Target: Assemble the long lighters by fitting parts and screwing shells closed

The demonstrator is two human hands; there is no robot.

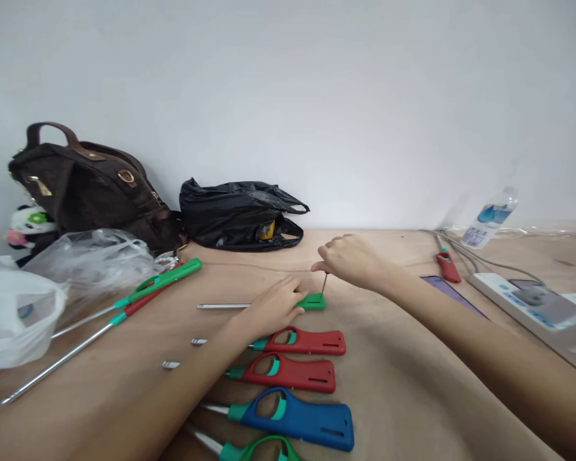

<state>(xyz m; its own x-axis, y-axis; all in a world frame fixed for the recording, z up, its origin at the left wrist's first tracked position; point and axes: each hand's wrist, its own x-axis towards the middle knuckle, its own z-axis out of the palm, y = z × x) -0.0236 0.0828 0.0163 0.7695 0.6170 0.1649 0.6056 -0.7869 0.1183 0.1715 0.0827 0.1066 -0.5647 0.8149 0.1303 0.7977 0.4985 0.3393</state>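
Note:
My left hand is closed over the trigger part of a green long-necked gas lighter, pressing it flat against the table. Its metal tube points left. My right hand grips a small screwdriver from above; a bit of red shows under the fingers. The screwdriver's thin shaft slants down, and its tip meets the end of the green handle. Nearer to me lie a red lighter, a second red lighter, a blue lighter and another green lighter, partly cut off.
Left: a green lighter over a red one, a clear plastic bag, a white bag and a brown backpack. Behind: a black plastic bag. Right: a red lighter, phone, power strip and bottle.

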